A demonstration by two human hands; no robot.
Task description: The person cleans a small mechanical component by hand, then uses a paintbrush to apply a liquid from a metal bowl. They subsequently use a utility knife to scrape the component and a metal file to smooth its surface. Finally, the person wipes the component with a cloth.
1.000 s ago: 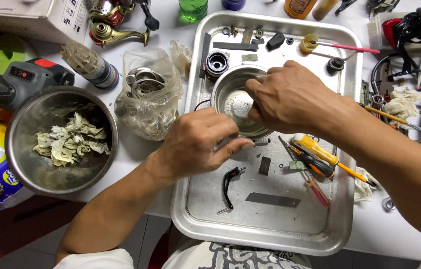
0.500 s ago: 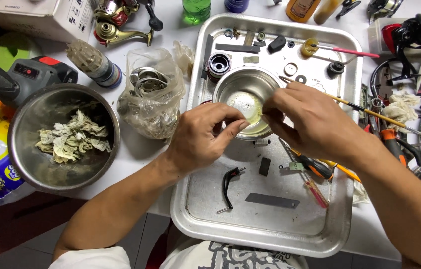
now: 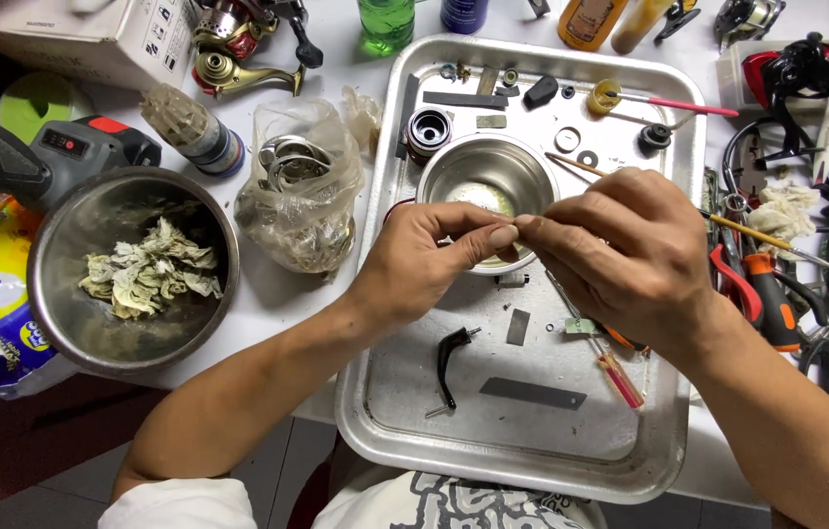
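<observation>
Your left hand point(image 3: 424, 260) and right hand point(image 3: 620, 255) now off small bowl point(image 3: 488, 176), fingers pinched together mid-frame on tiny part, too small to tell; handling moved above tray point(image 3: 385, 431).

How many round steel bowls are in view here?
2: a large bowl of crumpled paper on the left, and a small bowl in the tray, under both hands' fingertips.

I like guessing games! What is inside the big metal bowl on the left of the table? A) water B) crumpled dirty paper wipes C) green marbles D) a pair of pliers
B: the big metal bowl holds only crumpled, stained paper wipes, lying in a loose heap.
</observation>
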